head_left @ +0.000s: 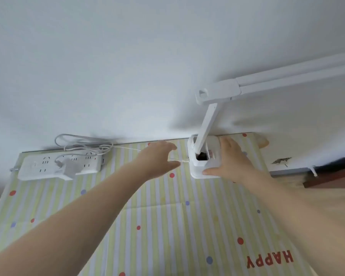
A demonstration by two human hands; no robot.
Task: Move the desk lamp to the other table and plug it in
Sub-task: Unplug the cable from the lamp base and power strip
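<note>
Striped table (167, 226): lamp (205, 156) arm slants up-right

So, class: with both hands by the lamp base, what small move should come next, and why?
Probably pinch the cable at its connector. The left hand reaches open beside it, the right hand steadies the lamp base, and the adapter sits in the power strip. Whether the connector is seated is unclear.
</note>
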